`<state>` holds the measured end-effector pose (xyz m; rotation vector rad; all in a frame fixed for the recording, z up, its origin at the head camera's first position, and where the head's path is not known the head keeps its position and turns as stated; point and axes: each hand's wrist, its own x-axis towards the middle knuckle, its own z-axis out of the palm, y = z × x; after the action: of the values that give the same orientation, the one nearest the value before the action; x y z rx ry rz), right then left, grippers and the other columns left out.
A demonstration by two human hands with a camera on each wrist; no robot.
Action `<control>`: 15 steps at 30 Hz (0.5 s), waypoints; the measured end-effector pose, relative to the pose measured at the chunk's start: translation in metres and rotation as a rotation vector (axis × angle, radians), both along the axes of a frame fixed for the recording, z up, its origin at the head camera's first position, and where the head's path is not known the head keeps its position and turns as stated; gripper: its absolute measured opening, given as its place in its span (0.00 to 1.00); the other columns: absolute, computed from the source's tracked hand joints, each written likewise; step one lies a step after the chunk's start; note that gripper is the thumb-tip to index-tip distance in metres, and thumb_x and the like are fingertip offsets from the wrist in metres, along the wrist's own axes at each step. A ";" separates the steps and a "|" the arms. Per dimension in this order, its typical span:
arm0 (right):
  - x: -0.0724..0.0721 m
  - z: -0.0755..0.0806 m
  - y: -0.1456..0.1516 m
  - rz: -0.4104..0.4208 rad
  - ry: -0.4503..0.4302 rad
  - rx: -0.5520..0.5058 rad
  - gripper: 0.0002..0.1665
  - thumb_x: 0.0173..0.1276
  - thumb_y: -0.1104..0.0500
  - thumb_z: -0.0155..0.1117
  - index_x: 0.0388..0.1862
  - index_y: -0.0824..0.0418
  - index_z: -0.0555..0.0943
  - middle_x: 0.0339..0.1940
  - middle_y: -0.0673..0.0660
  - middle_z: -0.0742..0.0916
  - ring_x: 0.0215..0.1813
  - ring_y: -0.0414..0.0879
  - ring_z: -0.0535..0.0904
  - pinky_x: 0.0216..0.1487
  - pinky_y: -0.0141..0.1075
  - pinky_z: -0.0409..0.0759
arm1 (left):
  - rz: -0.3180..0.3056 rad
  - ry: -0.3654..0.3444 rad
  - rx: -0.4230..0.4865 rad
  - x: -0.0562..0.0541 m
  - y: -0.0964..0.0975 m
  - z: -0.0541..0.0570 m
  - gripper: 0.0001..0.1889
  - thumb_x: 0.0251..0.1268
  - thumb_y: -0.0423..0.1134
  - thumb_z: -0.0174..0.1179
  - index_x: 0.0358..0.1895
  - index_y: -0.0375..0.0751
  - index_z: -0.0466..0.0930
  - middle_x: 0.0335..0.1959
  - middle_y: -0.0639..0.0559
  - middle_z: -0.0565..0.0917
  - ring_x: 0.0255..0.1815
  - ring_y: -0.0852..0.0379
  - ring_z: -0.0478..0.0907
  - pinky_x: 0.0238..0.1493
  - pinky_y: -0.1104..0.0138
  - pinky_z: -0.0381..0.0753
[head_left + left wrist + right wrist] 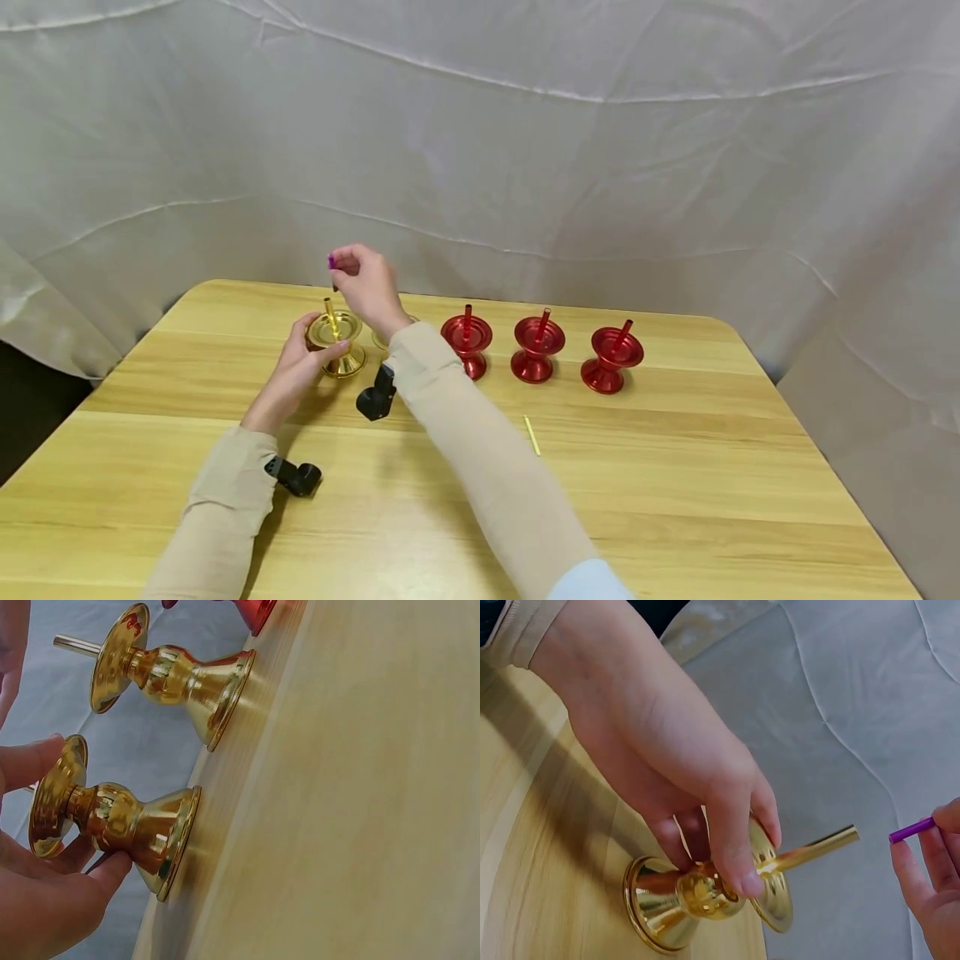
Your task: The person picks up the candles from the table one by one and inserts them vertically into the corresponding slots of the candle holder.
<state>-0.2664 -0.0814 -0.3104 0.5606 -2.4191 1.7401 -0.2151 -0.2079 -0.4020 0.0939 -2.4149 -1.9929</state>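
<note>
Near the far left corner of the worktop [675, 492], a gold candle holder [348, 363] is standing roughly upright, the left hand [296, 358] gripping its side and dish [778, 907]. Above it, the right hand [367, 285] is pinching a purple stick [913, 830], well apart from the narrow tube [817, 851]. Bracing the base flat and matching the stick's slant to the tube would probably help. The holder is gleaming, waisted and flared below; the stick is looking short and slim.
</note>
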 end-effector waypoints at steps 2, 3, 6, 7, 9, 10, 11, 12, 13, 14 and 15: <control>0.000 0.000 -0.003 0.013 -0.003 0.003 0.11 0.66 0.69 0.63 0.47 0.65 0.82 0.39 0.52 0.86 0.39 0.37 0.79 0.41 0.20 0.75 | 0.001 0.004 0.002 0.000 0.000 0.000 0.43 0.67 0.34 0.58 0.75 0.31 0.38 0.71 0.30 0.53 0.69 0.40 0.55 0.72 0.52 0.52; 0.000 0.000 -0.005 0.016 -0.002 0.007 0.11 0.66 0.69 0.63 0.47 0.65 0.82 0.39 0.52 0.86 0.39 0.37 0.79 0.41 0.19 0.75 | 0.000 0.006 0.001 0.000 0.000 0.001 0.43 0.67 0.35 0.58 0.75 0.31 0.38 0.71 0.30 0.53 0.69 0.40 0.55 0.71 0.52 0.53; 0.001 -0.002 -0.008 0.024 -0.012 0.009 0.11 0.66 0.69 0.63 0.47 0.64 0.82 0.39 0.51 0.85 0.40 0.36 0.79 0.41 0.19 0.75 | -0.005 0.008 -0.005 0.000 -0.001 0.001 0.43 0.67 0.35 0.58 0.75 0.31 0.38 0.70 0.30 0.54 0.69 0.40 0.55 0.71 0.52 0.53; 0.001 -0.002 -0.009 0.025 -0.020 0.007 0.10 0.67 0.69 0.63 0.47 0.64 0.82 0.39 0.51 0.85 0.40 0.37 0.78 0.41 0.20 0.75 | -0.008 0.006 -0.005 0.000 -0.001 0.001 0.43 0.67 0.36 0.58 0.75 0.32 0.38 0.70 0.30 0.54 0.69 0.40 0.55 0.71 0.52 0.53; 0.002 -0.004 -0.010 0.025 -0.034 0.007 0.11 0.67 0.69 0.63 0.47 0.64 0.82 0.38 0.51 0.85 0.40 0.37 0.78 0.41 0.20 0.75 | -0.016 0.000 -0.008 0.001 -0.001 0.001 0.43 0.67 0.36 0.58 0.75 0.32 0.38 0.71 0.30 0.53 0.69 0.39 0.55 0.71 0.52 0.53; 0.002 -0.005 -0.010 0.028 -0.038 0.003 0.11 0.67 0.69 0.62 0.48 0.65 0.81 0.39 0.51 0.85 0.40 0.37 0.78 0.41 0.20 0.75 | -0.018 -0.002 -0.008 0.001 -0.001 0.000 0.43 0.67 0.36 0.58 0.75 0.32 0.37 0.71 0.30 0.53 0.69 0.39 0.55 0.71 0.51 0.53; 0.003 -0.006 -0.011 0.028 -0.039 0.004 0.11 0.67 0.69 0.62 0.48 0.66 0.81 0.39 0.52 0.85 0.41 0.38 0.79 0.41 0.20 0.75 | -0.020 -0.004 -0.006 0.001 -0.001 0.000 0.44 0.67 0.36 0.58 0.75 0.32 0.37 0.71 0.30 0.53 0.69 0.39 0.55 0.71 0.51 0.53; 0.003 -0.006 -0.011 0.028 -0.040 0.005 0.11 0.67 0.69 0.62 0.48 0.66 0.81 0.39 0.52 0.85 0.41 0.38 0.79 0.41 0.20 0.75 | -0.020 -0.004 -0.003 0.001 -0.001 0.000 0.44 0.67 0.36 0.58 0.75 0.32 0.37 0.71 0.30 0.53 0.69 0.39 0.55 0.71 0.52 0.53; 0.003 -0.007 -0.011 0.029 -0.039 0.004 0.11 0.67 0.69 0.62 0.48 0.66 0.81 0.39 0.52 0.85 0.41 0.38 0.79 0.41 0.20 0.75 | -0.021 -0.003 0.000 0.001 -0.001 0.000 0.44 0.67 0.36 0.58 0.75 0.32 0.37 0.71 0.30 0.53 0.69 0.39 0.55 0.71 0.52 0.53; 0.003 -0.007 -0.011 0.028 -0.037 0.005 0.11 0.67 0.69 0.62 0.48 0.66 0.81 0.39 0.53 0.86 0.41 0.39 0.79 0.42 0.20 0.75 | -0.021 -0.002 0.002 0.001 -0.001 0.000 0.44 0.67 0.36 0.58 0.75 0.32 0.37 0.71 0.30 0.53 0.69 0.39 0.55 0.71 0.52 0.53; 0.003 -0.008 -0.011 0.025 -0.033 0.006 0.11 0.67 0.69 0.62 0.48 0.66 0.81 0.39 0.53 0.86 0.41 0.39 0.79 0.41 0.20 0.75 | -0.020 -0.001 0.004 0.001 -0.001 0.000 0.44 0.67 0.36 0.58 0.75 0.32 0.37 0.71 0.30 0.53 0.69 0.39 0.55 0.71 0.52 0.53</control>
<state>-0.2639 -0.0922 -0.3179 0.5704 -2.4509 1.7659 -0.2140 -0.2088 -0.4021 0.0714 -2.4221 -2.0058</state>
